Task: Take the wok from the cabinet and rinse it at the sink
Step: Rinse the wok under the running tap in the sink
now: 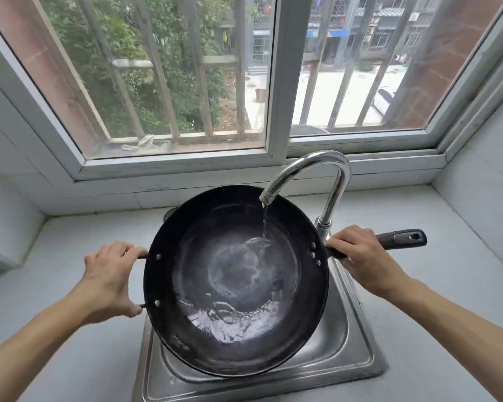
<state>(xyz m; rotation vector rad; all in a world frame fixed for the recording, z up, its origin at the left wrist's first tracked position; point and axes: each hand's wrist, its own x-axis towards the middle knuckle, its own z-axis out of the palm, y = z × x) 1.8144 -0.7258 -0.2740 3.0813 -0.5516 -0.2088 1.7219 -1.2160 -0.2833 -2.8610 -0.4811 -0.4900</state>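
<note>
A pale grey stone countertop (418,300) spreads to both sides and runs back to a white tiled wall ledge (105,198) under a white-framed sliding window (276,82) with 2 panes. Outside the glass stand grey vertical metal security bars (157,68). A crumpled pale cloth (145,144) lies on the outer sill behind the left pane. Beyond are green leafy trees (163,91) on the left and multi-storey buildings (369,27) on the right.

no legible text, labels or numbers
</note>
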